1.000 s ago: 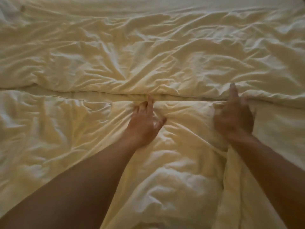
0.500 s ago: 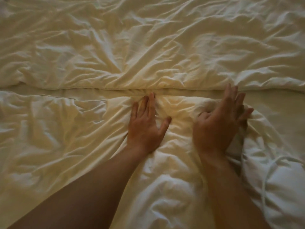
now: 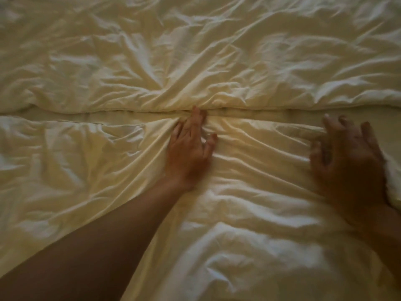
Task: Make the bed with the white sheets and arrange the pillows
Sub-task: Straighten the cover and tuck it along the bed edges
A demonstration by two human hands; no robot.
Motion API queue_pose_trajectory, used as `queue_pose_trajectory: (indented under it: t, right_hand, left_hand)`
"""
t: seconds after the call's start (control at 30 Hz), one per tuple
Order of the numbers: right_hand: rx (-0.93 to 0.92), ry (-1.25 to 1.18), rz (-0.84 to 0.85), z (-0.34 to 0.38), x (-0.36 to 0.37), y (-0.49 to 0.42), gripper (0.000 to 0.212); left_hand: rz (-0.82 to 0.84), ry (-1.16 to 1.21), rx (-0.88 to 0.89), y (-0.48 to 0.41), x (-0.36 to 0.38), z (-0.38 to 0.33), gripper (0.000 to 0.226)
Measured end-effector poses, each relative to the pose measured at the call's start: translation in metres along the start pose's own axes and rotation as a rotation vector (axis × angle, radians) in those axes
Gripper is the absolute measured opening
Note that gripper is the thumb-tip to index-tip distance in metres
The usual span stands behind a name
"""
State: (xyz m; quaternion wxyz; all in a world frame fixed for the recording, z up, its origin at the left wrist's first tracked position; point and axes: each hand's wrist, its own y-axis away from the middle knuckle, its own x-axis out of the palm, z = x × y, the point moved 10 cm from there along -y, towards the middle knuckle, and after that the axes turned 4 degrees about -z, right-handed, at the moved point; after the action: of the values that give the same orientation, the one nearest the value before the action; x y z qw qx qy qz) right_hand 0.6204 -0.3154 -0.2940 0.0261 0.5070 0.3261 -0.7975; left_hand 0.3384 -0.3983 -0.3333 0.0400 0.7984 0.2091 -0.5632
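Note:
A wrinkled white duvet fills the view in two layers. The far layer (image 3: pixel 195 61) ends in a folded edge running left to right across the middle. The near layer (image 3: pixel 249 224) lies under my arms. My left hand (image 3: pixel 188 148) presses flat on the near layer, its straight fingertips reaching the seam between the two layers. My right hand (image 3: pixel 349 166) lies on the near layer at the right, fingers spread and straight, holding nothing. A flat strip of sheet (image 3: pixel 368 115) shows beyond the near layer's edge at the right. No pillows are in view.
Bedding covers the whole frame. The bed's edges are out of sight.
My right hand has swept to the right across the near layer, flattening the raised bunch of fabric it touched. My left hand has slid slightly forward to the seam.

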Motion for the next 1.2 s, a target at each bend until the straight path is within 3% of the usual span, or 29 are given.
queue_pose_trajectory:
  t: [0.13, 0.23, 0.6, 0.83, 1.03, 1.2]
  right_hand:
    - [-0.075, -0.075, 0.088, -0.01, 0.0, 0.0, 0.047]
    - [0.018, -0.152, 0.139, -0.024, 0.013, -0.009, 0.05]
    - [0.056, -0.213, 0.01, -0.017, 0.003, -0.013, 0.046]
    - [-0.066, -0.118, 0.157, -0.026, 0.02, -0.037, 0.04]
    - [-0.001, -0.087, 0.118, -0.028, 0.023, -0.065, 0.04]
    - [-0.008, -0.012, 0.109, -0.01, 0.009, -0.043, 0.052]
  left_hand:
    - [0.051, -0.065, 0.068, -0.007, 0.001, 0.007, 0.066]
    - [0.068, -0.089, 0.066, -0.005, 0.007, 0.007, 0.069]
    - [-0.088, -0.057, 0.068, 0.002, -0.012, 0.0, 0.063]
    - [0.141, -0.074, 0.018, -0.003, 0.015, 0.012, 0.08]
    - [-0.064, 0.005, 0.079, 0.004, -0.013, -0.005, 0.074]
    - [0.171, -0.164, 0.073, 0.015, 0.018, -0.005, 0.09]
